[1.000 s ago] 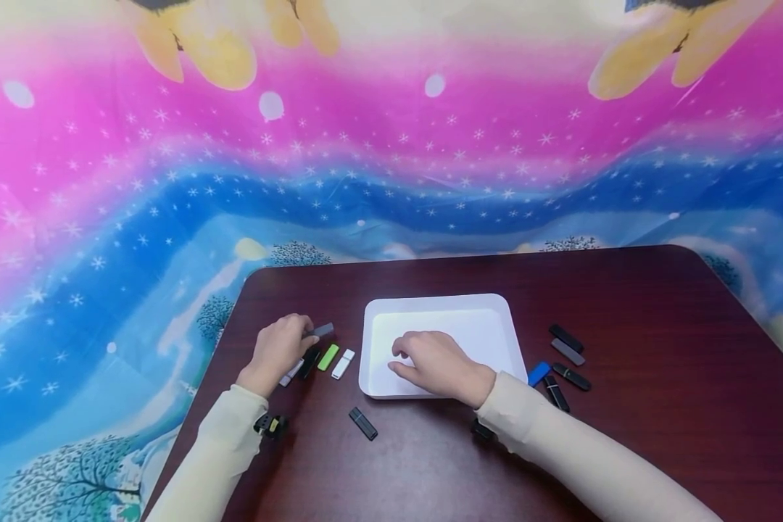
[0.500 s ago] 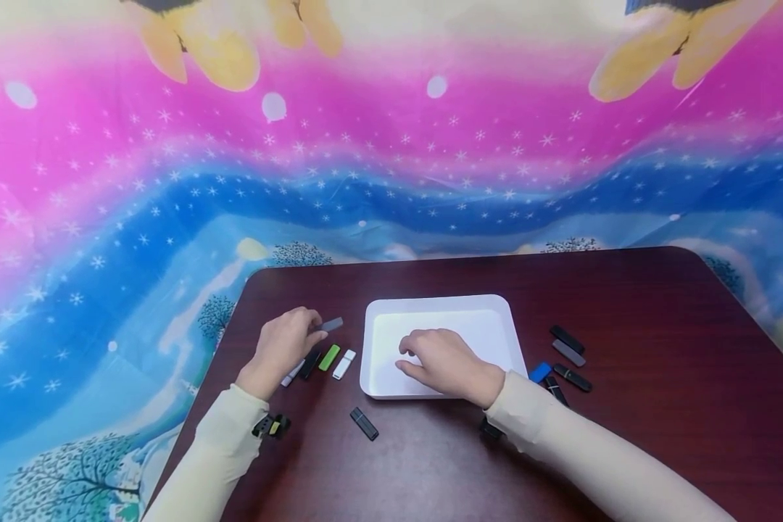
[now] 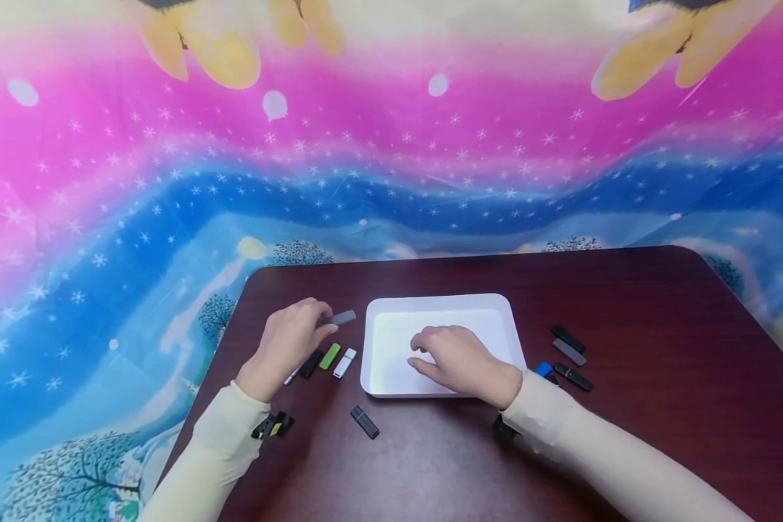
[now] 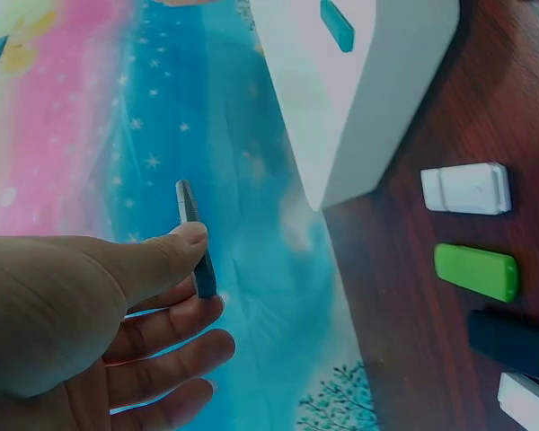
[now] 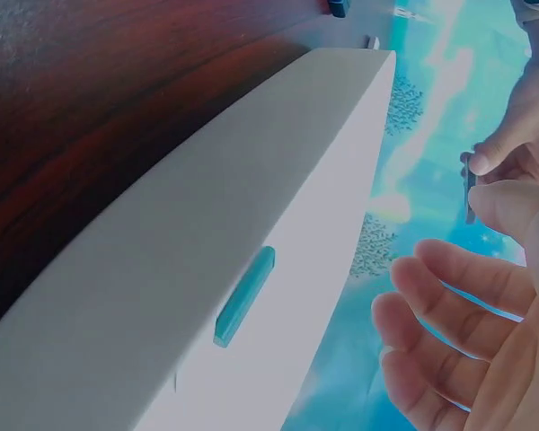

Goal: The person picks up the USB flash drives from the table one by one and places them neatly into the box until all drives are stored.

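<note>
My left hand (image 3: 286,344) pinches a grey USB stick (image 3: 344,317) between thumb and forefinger, in the air left of the white tray (image 3: 391,301). The left wrist view shows the grey stick (image 4: 196,242) on edge, with the other fingers loosely bent below it. Above the tray hovers my right hand (image 3: 463,361), its fingers loosely curved and holding nothing. Both wrist views reveal a teal stick (image 5: 245,298) inside the tray; the right hand hides it in the head view.
Left of the tray lie a white stick (image 3: 344,363), a green one (image 3: 330,356), a black one (image 3: 310,364) and a partly hidden pale one. A dark stick (image 3: 365,422) lies in front. Several more sticks, including a blue one (image 3: 544,369), lie to the right.
My left hand has moved right and slightly away from me, carrying the grey USB stick closer to the tray. My right hand has shifted to the right over the tray.
</note>
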A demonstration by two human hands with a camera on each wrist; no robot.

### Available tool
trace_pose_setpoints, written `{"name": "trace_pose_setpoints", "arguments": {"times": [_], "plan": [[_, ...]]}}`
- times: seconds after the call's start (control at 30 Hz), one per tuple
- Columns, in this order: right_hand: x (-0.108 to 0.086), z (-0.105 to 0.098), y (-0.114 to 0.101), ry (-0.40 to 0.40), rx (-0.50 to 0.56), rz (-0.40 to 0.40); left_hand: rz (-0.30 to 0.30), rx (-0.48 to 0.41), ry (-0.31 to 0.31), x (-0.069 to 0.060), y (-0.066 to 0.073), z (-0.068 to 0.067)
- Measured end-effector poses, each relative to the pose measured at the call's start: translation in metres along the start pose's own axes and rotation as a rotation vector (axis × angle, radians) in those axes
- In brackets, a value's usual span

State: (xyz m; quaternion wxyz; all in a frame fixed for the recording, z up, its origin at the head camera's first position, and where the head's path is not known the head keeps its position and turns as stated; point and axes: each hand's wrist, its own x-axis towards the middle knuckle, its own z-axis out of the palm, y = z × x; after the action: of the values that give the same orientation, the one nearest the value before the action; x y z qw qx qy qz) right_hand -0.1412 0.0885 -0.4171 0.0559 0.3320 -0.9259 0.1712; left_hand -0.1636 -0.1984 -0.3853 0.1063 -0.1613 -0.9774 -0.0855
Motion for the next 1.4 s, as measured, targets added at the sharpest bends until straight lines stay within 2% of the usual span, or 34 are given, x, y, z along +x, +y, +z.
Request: {"name": "trace_pose_setpoints", "arguments": {"times": [0.37, 0.63, 0.83, 1.03, 1.4], "plan": [[-0.004, -0.007, 0.007, -0.013, 0.017, 0.046, 0.018, -0.005, -0.016, 0.002, 0.026, -0.010], [-0.014, -0.013, 0.014, -0.005, 0.003, 0.084, 0.044, -0.012, -0.016, 0.005, 0.043, -0.006], [-0.021, -0.016, 0.023, 0.011, -0.006, 0.089, 0.089, 0.002, -0.011, 0.007, 0.052, -0.002], [-0.027, -0.018, 0.029, 0.009, -0.005, 0.132, 0.126, 0.045, -0.054, 0.010, 0.061, 0.003], [-0.037, -0.019, 0.041, -0.001, -0.022, 0.159, 0.185, 0.053, -0.115, 0.013, 0.077, 0.018]]}}
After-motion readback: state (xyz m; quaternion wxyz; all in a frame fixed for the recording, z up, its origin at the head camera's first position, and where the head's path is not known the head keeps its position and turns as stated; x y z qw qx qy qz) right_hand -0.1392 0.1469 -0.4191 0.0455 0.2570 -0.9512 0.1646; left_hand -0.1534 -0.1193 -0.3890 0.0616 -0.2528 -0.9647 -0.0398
